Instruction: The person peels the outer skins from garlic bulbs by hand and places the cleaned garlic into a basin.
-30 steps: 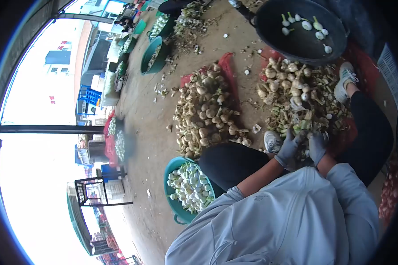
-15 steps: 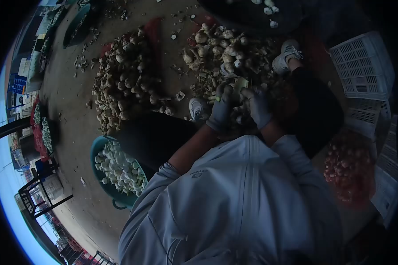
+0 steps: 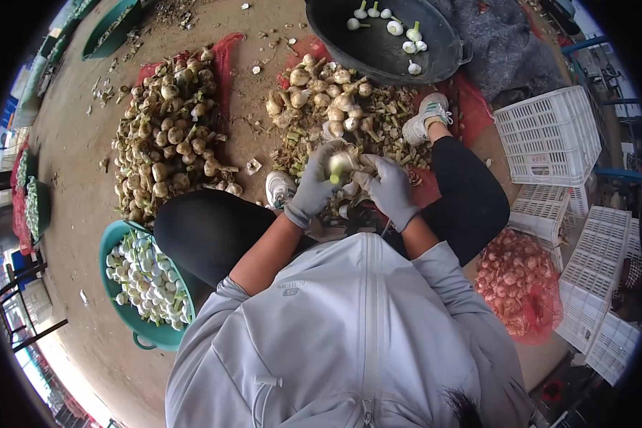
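Between my gloved hands, above the pile of garlic trimmings, is a garlic bulb (image 3: 339, 162) with a pale green cut stem. My left hand (image 3: 315, 187) wraps round the bulb from the left. The fingers of my right hand (image 3: 387, 187) are bent together at the bulb's right side; whether they hold a tool or a piece of skin is too small to tell. Just beyond my hands lies a heap of untrimmed garlic (image 3: 328, 93). A larger garlic heap (image 3: 167, 135) stands to the left.
A green basket (image 3: 144, 335) of cleaned garlic is by my left knee. A black tub (image 3: 342, 50) with several white bulbs lies ahead. White crates (image 3: 549, 135) and a red net bag of garlic (image 3: 517, 282) stand at the right. My shoes flank the trimmings.
The picture has become much brighter. The view has shifted, so the heaps and my hands appear further left. The bulb now shows its cut stem between my hands.
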### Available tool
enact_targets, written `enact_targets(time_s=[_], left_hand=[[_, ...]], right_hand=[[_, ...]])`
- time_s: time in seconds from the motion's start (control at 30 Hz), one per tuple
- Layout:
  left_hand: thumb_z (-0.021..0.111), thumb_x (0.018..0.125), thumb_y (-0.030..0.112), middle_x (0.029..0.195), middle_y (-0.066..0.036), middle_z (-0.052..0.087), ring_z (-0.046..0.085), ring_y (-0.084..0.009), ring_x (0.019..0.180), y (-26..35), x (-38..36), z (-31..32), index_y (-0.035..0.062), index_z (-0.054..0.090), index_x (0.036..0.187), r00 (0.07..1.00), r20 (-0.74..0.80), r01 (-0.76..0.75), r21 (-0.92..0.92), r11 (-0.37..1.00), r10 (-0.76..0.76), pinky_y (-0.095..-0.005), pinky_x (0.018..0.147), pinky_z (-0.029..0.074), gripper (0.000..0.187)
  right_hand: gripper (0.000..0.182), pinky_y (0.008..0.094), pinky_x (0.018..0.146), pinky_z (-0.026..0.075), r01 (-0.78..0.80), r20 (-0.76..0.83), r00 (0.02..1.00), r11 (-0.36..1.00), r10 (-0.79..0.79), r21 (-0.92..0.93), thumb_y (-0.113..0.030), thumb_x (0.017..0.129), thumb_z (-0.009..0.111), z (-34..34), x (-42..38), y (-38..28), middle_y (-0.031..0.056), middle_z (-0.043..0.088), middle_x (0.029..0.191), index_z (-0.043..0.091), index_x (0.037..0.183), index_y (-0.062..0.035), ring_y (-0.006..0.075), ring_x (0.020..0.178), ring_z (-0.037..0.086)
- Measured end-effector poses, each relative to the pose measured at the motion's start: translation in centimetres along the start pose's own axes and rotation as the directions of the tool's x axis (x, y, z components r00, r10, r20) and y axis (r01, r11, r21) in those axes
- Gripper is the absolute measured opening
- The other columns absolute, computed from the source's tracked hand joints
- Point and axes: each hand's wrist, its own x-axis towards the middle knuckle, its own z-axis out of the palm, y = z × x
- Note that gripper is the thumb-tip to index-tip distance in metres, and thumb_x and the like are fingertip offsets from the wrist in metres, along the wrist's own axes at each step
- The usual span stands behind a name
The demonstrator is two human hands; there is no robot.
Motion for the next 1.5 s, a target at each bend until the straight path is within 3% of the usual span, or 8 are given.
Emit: enact_targets(time_s=[0.37, 0.57, 0.87, 0.97, 1.03, 1.17, 1.27, 1.5], left_hand=[[0.057, 0.064, -0.002, 0.104, -0.008, 0.051, 0.054, -0.0158, 0.091, 1.5, -0.9, -0.7, 0.0031, 0.038, 0.112, 0.977, 0.065, 0.207, -0.494, 0.845, -0.202, -0.0264, 0.079, 0.046, 0.052], [0.051, 0.064, -0.008, 0.104, -0.007, 0.054, 0.056, -0.0151, 0.091, 2.4, -0.8, -0.1, 0.0029, 0.04, 0.119, 0.968, 0.052, 0.245, -0.397, 0.884, -0.245, -0.0247, 0.077, 0.047, 0.058], [0.058, 0.063, -0.006, 0.111, -0.006, 0.05, 0.052, -0.0149, 0.1, 1.1, -0.7, -0.2, 0.0018, 0.037, 0.123, 0.962, 0.107, 0.265, -0.178, 0.948, -0.249, -0.0257, 0.085, 0.043, 0.064], [0.055, 0.062, -0.009, 0.114, -0.008, 0.051, 0.051, -0.0175, 0.104, 2.0, -1.0, 0.2, 0.0021, 0.041, 0.117, 0.966, 0.164, 0.246, -0.345, 0.906, -0.2, -0.0295, 0.092, 0.039, 0.058], [0.054, 0.062, -0.011, 0.113, -0.008, 0.052, 0.05, -0.0174, 0.104, 0.8, -1.0, -0.7, 0.0021, 0.042, 0.118, 0.951, 0.212, 0.292, -0.372, 0.881, -0.226, -0.0299, 0.091, 0.039, 0.059], [0.057, 0.071, 0.001, 0.111, -0.007, 0.053, 0.053, -0.0134, 0.095, 1.0, -0.6, -1.2, 0.0014, 0.045, 0.117, 0.959, 0.23, 0.223, -0.254, 0.941, -0.165, -0.0228, 0.077, 0.045, 0.048], [0.056, 0.077, 0.001, 0.106, -0.005, 0.055, 0.054, -0.0126, 0.093, 1.1, -0.8, 0.3, 0.0007, 0.045, 0.117, 0.959, -0.046, 0.27, -0.146, 0.952, -0.279, -0.0236, 0.076, 0.045, 0.042], [0.057, 0.085, 0.019, 0.099, -0.005, 0.054, 0.055, -0.0131, 0.083, -0.1, -1.5, 2.4, 0.0049, 0.042, 0.115, 0.905, 0.002, 0.389, -0.407, 0.826, -0.426, -0.025, 0.069, 0.047, 0.036]], right_hand=[[0.021, 0.0434, 0.072, 0.046, -0.246, 0.117, 0.932, 0.833, 0.344, -0.496, -0.019, 0.072, 0.055, -0.1, 1.6, 6.4, 0.0195, 0.06, 0.086, 0.062, 0.086, -0.0046, 0.0354, 0.083, 0.058], [0.021, 0.0374, 0.069, 0.047, 0.068, 0.03, 0.997, 0.987, -0.064, -0.148, -0.011, 0.075, 0.057, -2.2, -0.4, 0.2, 0.0136, 0.059, 0.086, 0.063, 0.095, -0.0078, 0.0301, 0.079, 0.058], [0.01, 0.0402, 0.057, 0.046, 0.195, -0.007, 0.978, 0.918, -0.21, -0.345, -0.016, 0.069, 0.059, -1.4, 0.1, -1.1, 0.0086, 0.055, 0.069, 0.057, 0.07, -0.0062, 0.0294, 0.065, 0.057], [0.012, 0.0317, 0.053, 0.044, -0.081, -0.029, 0.996, 0.981, 0.087, 0.176, -0.017, 0.073, 0.06, -0.4, 1.8, 3.4, 0.0044, 0.059, 0.071, 0.063, 0.079, -0.007, 0.0177, 0.056, 0.056], [0.016, 0.0196, 0.05, 0.04, -0.326, 0.245, 0.945, 0.649, 0.216, 0.688, -0.02, 0.084, 0.055, -0.1, 1.7, 4.6, -0.0043, 0.054, 0.069, 0.062, 0.093, -0.0079, 0.0047, 0.057, 0.049], [0.015, 0.0158, 0.044, 0.037, -0.353, 0.292, 0.935, 0.466, 0.201, 0.811, -0.019, 0.086, 0.055, 0.9, -0.4, 1.5, -0.0052, 0.052, 0.069, 0.057, 0.095, -0.0082, 0.0006, 0.054, 0.044], [0.012, 0.0169, 0.045, 0.036, -0.39, 0.223, 0.908, 0.529, 0.354, 0.754, -0.018, 0.085, 0.056, 1.0, -0.2, 3.3, -0.0053, 0.05, 0.068, 0.056, 0.087, -0.0068, 0.0019, 0.051, 0.042], [0.007, 0.0209, 0.056, 0.038, -0.177, 0.009, 0.979, 0.831, 0.203, 0.528, -0.011, 0.087, 0.051, 3.2, 0.0, 4.8, -0.0013, 0.05, 0.072, 0.053, 0.086, -0.0045, 0.0054, 0.063, 0.042]])
